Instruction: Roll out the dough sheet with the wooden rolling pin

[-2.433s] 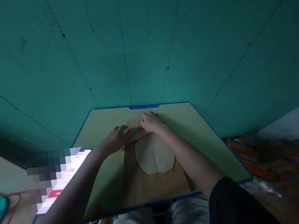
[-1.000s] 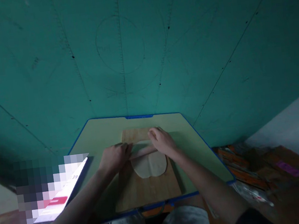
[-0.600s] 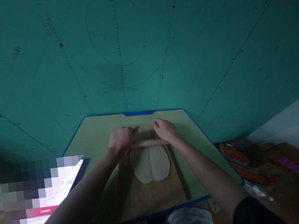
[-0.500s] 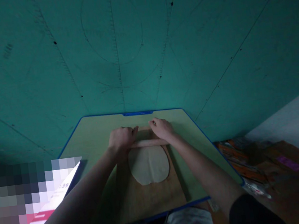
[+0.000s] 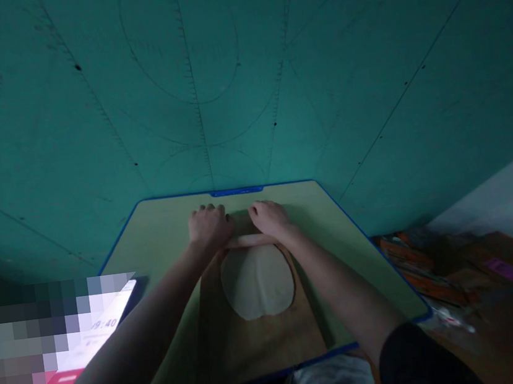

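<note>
A pale rolling pin (image 5: 250, 240) lies crosswise at the far edge of a flattened sheet of dough (image 5: 258, 282). The dough is roughly round, with a crease down its middle and a notch at the near edge. It rests on a wooden board (image 5: 261, 344). My left hand (image 5: 209, 224) is closed over the pin's left end, fingers curled. Over the right end my right hand (image 5: 271, 218) is likewise closed, its fingers curled forward. Both hands hide the pin's ends.
The board sits on a small light table (image 5: 166, 218) with a blue rim, against a green wall (image 5: 230, 127) with drawn lines. A device with a lit screen (image 5: 107, 325) stands at the left, beside my left forearm. Cardboard boxes (image 5: 506, 248) are at the right.
Both hands have shifted slightly, and the rolling pin sits a little higher in the picture, at the dough's far edge. The camera view has tilted slightly. The dough looks much the same.
</note>
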### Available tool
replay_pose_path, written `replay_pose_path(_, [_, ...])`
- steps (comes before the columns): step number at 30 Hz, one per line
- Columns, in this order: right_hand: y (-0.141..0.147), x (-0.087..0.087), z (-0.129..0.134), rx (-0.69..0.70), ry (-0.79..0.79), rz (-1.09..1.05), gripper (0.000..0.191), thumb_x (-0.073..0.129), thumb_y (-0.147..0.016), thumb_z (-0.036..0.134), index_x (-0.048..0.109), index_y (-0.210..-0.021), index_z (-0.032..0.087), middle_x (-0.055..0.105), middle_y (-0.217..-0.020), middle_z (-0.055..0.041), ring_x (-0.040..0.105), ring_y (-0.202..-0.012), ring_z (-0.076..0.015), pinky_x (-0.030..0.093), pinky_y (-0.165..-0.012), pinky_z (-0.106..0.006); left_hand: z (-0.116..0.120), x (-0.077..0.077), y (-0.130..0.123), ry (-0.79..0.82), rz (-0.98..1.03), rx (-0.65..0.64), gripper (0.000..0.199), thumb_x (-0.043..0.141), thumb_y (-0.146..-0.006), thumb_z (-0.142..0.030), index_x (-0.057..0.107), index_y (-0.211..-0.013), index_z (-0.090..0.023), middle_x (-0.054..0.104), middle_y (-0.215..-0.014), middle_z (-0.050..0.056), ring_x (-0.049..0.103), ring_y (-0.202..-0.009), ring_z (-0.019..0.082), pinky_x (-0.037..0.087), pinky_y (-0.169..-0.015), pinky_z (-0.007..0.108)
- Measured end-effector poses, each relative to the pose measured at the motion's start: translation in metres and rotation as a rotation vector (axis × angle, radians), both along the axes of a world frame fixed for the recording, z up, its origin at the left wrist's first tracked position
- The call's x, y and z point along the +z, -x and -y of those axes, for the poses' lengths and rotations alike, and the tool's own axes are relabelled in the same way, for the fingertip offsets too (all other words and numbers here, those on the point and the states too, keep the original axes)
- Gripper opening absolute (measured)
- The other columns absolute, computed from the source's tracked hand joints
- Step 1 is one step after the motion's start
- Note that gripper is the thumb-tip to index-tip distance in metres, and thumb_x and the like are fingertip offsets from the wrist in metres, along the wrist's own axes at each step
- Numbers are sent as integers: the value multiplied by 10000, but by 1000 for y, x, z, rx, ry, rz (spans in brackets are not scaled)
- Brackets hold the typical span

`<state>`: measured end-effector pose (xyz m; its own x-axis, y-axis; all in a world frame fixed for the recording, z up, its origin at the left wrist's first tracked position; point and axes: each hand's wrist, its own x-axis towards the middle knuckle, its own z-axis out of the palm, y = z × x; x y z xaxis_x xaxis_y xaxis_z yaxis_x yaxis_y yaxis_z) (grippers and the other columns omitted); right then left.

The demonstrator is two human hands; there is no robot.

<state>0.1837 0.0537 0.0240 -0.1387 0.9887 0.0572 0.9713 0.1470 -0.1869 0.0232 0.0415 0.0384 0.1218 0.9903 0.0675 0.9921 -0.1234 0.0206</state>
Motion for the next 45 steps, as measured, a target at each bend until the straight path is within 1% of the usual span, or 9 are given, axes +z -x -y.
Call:
replay_pose_path(3, [1,-2,-8,-5,-10,-1,363,385,-1026,289,727,-1086,182,738,-1145,-150,682,-1057,-245,494,-883,-351,-12,1,-9,-16,20,-22,434,402,-920,-332,684,-1168,-113,683,-1218,219,618,-1172,359,488,-942,465])
replay_pose_path(7, [2,-1,-13,25,-10,-20,349,409,-1012,269,741,-1072,181,732,-1174,-148,676,-1088,-253,496,-892,-337,-34,1,-25,14,61,-19,422,437,-904,-316,674,-1188,-112,684,-1215,224,622,-1173,355,498,-926,464])
replay_pose_path(10, [1,0,-13,51,1,-39,354,414,-1012,280,750,-1067,183,740,-1154,-142,683,-1074,-247,498,-885,-318,-48,0,-37,0,81,-29,427,417,-922,-311,658,-1203,-97,685,-1202,232,620,-1174,354,492,-930,463])
replay_pose_path(13, [0,-1,-12,49,6,-54,362,401,-1019,277,741,-1095,177,737,-1157,-141,684,-1071,-240,497,-884,-307,-54,-5,-45,-47,86,-36,434,374,-950,-315,647,-1197,-86,676,-1207,234,610,-1178,358,479,-940,463])
replay_pose_path(21, [-1,-9,-18,33,39,-69,276,485,-947,188,736,-1055,150,738,-1122,-154,683,-1063,-253,500,-901,-319,-52,-16,-50,-144,84,-44,391,299,-974,-249,630,-1136,-120,683,-1162,187,621,-1121,326,467,-922,432])
replay_pose_path(26, [-2,-6,-16,35,24,-75,276,491,-906,137,711,-1069,168,729,-1134,-140,681,-1049,-259,508,-867,-334,-49,-14,-49,-142,77,-67,363,305,-964,-217,611,-1136,-122,681,-1143,191,621,-1112,328,465,-898,427])
replay_pose_path(31, [-2,-1,-7,23,-77,-43,258,456,-942,136,670,-1079,178,715,-1134,-126,668,-1036,-249,504,-856,-340,-40,-14,-49,-123,65,-55,359,304,-967,-221,585,-1156,-102,667,-1151,206,616,-1121,328,455,-901,418])
replay_pose_path(35, [-2,-1,0,30,-138,-13,266,435,-961,148,649,-1116,170,698,-1156,-130,642,-1062,-252,491,-890,-357,-33,-16,-48,-79,43,-45,381,301,-966,-220,561,-1197,-63,649,-1174,239,607,-1137,355,456,-906,444])
replay_pose_path(45, [-1,1,12,52,-158,18,291,429,-950,139,632,-1156,168,684,-1186,-130,622,-1084,-262,456,-933,-401,-21,-18,-44,-36,47,-26,405,280,-966,-227,540,-1225,-53,638,-1197,243,604,-1147,351,480,-900,434])
